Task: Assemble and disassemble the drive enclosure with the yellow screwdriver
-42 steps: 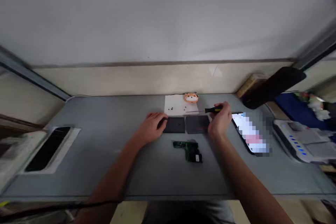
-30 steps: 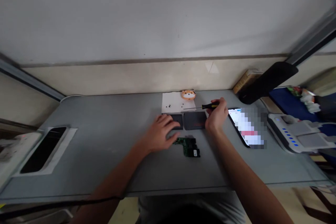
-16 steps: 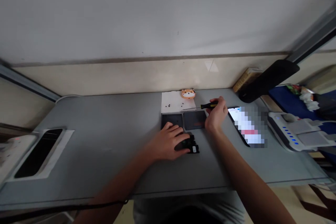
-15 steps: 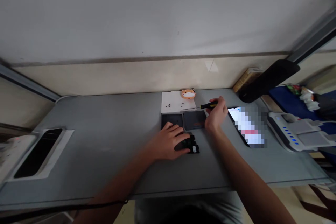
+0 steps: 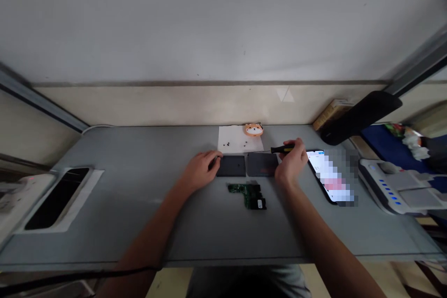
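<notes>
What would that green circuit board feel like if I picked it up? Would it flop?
It would probably feel stiff, as the green circuit board lies flat without sagging. It is likely light, being thin, though its black components may weigh one end down. Flat, it should not roll.

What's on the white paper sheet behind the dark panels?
A few small dark screws lie on the white paper sheet, with an orange dog-face figure at its far edge. What lies beneath is covered.
</notes>
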Tool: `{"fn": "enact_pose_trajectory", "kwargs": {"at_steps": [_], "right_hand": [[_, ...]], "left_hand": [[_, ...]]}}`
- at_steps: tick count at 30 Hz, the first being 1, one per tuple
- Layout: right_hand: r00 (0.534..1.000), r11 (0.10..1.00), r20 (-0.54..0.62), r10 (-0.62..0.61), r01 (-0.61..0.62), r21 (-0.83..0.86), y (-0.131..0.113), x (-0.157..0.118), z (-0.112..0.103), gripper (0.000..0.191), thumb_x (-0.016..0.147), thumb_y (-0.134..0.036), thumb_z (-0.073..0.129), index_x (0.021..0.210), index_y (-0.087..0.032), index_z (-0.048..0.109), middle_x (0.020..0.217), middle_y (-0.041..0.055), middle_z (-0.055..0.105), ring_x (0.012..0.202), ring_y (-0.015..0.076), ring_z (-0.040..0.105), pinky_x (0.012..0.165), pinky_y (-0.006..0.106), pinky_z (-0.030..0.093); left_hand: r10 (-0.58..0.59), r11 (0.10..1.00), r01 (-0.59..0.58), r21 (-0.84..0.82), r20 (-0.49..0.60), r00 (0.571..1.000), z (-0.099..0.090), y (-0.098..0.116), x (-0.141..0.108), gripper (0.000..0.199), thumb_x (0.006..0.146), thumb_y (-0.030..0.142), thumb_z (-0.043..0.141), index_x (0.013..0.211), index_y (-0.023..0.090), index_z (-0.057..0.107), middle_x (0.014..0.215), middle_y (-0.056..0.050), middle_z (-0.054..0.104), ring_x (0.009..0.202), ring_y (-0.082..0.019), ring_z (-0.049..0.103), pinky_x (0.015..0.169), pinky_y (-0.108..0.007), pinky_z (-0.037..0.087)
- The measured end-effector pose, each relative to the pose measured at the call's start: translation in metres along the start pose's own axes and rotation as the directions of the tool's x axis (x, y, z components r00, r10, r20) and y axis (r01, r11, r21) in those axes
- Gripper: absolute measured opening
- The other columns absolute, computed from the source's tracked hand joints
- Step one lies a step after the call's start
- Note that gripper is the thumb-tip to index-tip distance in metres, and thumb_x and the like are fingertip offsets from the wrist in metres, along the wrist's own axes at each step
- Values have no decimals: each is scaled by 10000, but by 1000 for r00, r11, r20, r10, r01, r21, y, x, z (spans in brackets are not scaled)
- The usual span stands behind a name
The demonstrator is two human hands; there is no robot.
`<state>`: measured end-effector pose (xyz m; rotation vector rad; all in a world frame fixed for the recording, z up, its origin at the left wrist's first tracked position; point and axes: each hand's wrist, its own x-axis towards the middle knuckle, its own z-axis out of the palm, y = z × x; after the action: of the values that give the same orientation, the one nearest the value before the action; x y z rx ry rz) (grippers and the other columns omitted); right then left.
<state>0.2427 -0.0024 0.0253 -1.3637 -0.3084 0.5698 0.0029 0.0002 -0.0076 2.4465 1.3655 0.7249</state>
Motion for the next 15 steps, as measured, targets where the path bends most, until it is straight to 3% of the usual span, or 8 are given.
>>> {"fn": "enact_pose_trajectory", "kwargs": {"at_steps": [7,15], "right_hand": [[999,1000,34,14,-14,20,1,4,2,312,836,-487,538,667,-225,539,666,-26,537,589,113,490,512,242,365],[999,998,30,37,-39,54,1,6,3,329,817,-511,571,659,-225,530,639,-37,516,579,109,494,503,226,372]], "left_hand": [[20,998,-17,-59,51,998,-3,4,0,206,930,169,423,887,223,617,851,-34,711,779,-195,667,771,-324,533],[31,997,-28,-71,37,999,-3,5,1,170,894,163,410,817,223,549,777,-20,659,726,-184,625,722,-305,498]]}}
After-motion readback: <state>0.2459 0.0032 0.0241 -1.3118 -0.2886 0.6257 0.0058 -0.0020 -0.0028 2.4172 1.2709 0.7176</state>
